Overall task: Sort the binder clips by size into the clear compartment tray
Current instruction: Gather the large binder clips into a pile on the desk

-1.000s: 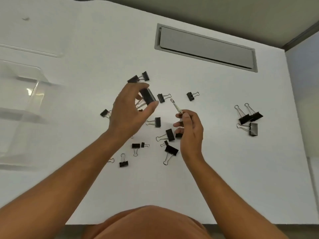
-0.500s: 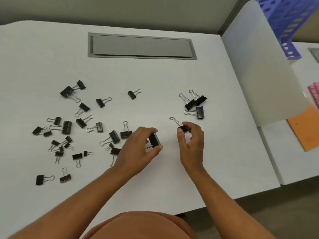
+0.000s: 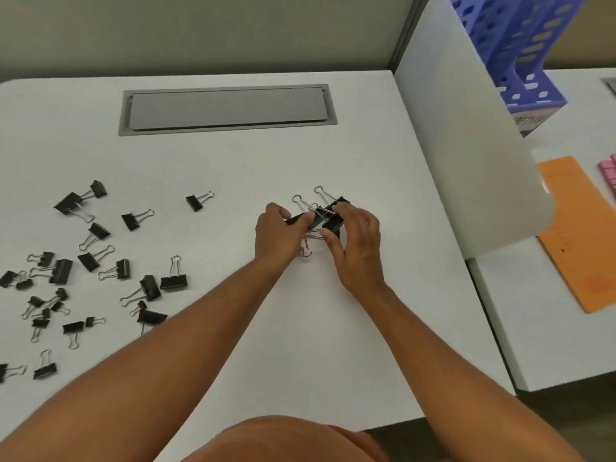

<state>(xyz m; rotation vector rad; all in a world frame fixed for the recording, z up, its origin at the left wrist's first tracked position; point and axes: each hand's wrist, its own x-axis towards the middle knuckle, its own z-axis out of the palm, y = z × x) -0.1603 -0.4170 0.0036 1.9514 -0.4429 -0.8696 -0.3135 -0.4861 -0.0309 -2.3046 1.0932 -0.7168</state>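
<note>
A grey cable hatch (image 3: 227, 109) sits flush in the white table (image 3: 333, 328) at its far side — lid closed. At the right edge stands a white divider panel (image 3: 466, 155), and behind it a blue perforated file rack (image 3: 520, 51). On the neighbouring surface lies an orange sheet (image 3: 580, 235), with something pink (image 3: 608, 175) just beyond — cut off by the frame.

Binder clips (image 3: 173, 282) glossy black metal (wire handles silvery) on matt white table (image 3: 233, 161)

Small cluster of binder clips (image 3: 328, 216) on the table (image 3: 350, 345), right between the fingers (image 3: 301, 221) of both hands. Loose clip scatter (image 3: 100, 265) well left of the fingers. Cable hatch (image 3: 226, 108) behind them, divider panel (image 3: 466, 145) to the right.
</note>
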